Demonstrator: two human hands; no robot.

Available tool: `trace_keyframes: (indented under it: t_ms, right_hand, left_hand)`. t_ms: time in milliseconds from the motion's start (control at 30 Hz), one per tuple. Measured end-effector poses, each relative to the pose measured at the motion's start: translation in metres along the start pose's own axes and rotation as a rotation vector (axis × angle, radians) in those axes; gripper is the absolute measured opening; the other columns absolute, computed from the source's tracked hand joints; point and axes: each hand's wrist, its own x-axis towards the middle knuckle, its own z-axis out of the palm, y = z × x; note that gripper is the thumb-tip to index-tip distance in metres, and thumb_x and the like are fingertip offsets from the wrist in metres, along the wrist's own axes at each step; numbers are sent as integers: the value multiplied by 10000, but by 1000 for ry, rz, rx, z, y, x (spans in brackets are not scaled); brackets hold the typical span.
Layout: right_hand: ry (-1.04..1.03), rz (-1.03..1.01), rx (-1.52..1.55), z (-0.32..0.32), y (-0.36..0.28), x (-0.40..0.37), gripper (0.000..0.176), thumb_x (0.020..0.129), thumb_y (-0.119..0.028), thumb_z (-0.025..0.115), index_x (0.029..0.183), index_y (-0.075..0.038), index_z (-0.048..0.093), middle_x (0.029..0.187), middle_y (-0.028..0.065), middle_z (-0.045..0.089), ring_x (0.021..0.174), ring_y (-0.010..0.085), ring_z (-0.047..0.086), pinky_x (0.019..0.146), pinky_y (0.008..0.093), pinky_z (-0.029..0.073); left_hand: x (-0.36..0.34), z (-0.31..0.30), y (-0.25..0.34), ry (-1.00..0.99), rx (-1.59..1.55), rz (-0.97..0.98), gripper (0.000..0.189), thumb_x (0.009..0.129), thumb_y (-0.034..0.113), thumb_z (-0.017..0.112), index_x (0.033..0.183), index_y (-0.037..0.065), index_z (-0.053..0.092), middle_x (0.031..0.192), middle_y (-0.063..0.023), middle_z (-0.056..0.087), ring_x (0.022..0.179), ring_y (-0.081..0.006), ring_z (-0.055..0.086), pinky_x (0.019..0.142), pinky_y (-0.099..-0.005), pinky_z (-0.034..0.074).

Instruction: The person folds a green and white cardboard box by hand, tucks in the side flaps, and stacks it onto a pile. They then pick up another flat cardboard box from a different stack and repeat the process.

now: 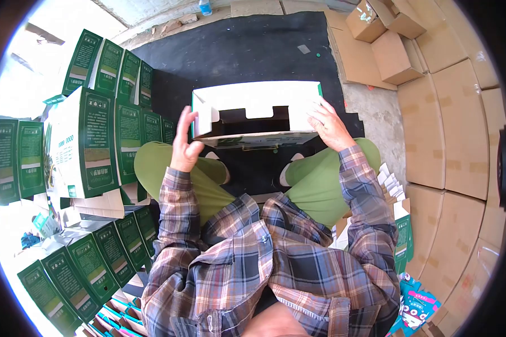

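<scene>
A carton box (258, 95) with a white inner panel, green edges and a notched dark opening stands between my knees. My left hand (185, 143) is beside its left end, fingers stretched upward and thumb apart; the fingertips are close to the left edge, by a small white side flap (207, 117). At the right corner, my right hand (330, 126) has its fingers bent over the white panel and the edge, holding the box there. The underside of that hand is hidden.
Green and white printed cartons (98, 143) stand in rows at my left. Brown cardboard boxes (424, 126) are stacked along the right, with open ones (396, 56) at the back right. A black mat (236, 53) covers the floor ahead. A blue-and-pink package (416, 306) lies at lower right.
</scene>
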Motion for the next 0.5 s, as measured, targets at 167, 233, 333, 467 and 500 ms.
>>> trace_keyframes:
  t_ms: [167, 233, 333, 467, 500]
  right_hand:
    - [56, 21, 1, 8, 12, 1, 318, 930, -278, 497, 1124, -56, 614, 1268, 96, 531, 1264, 283, 373, 1042, 374, 318]
    - [64, 62, 14, 7, 7, 4, 325, 921, -279, 513, 1145, -65, 610, 1269, 95, 533, 1253, 284, 378, 1039, 371, 319]
    - [96, 56, -37, 7, -8, 10, 396, 865, -318, 578, 1202, -110, 577, 1274, 84, 518, 1228, 277, 392, 1013, 378, 335]
    - [-3, 34, -353, 9, -35, 4, 655, 703, -378, 727, 1286, -187, 497, 1345, 61, 418, 1264, 258, 336, 970, 409, 352]
    - [-3, 30, -340, 13, -36, 5, 737, 629, -357, 785, 1283, -182, 493, 1393, 61, 351, 1298, 253, 280, 949, 425, 353]
  left_hand:
    - [14, 23, -13, -21, 365, -103, 639, 743, 229, 695, 1309, 55, 453, 1128, -127, 566, 1095, -298, 478, 926, -405, 396]
    - [18, 34, -8, 58, 475, -205, 526, 766, 154, 687, 1259, 92, 516, 1047, -89, 571, 1032, -277, 482, 850, -411, 406]
    - [19, 43, -9, 59, 697, -95, 498, 766, 150, 661, 1248, 123, 539, 1075, -89, 563, 1026, -295, 472, 882, -389, 402]
    - [15, 45, -20, -103, 893, 7, 514, 752, 226, 696, 1243, 179, 553, 1233, -23, 530, 1148, -314, 417, 948, -469, 340]
    - [14, 44, -13, -107, 893, 5, 514, 752, 226, 696, 1243, 179, 553, 1233, -23, 530, 1148, -314, 417, 948, -469, 340]
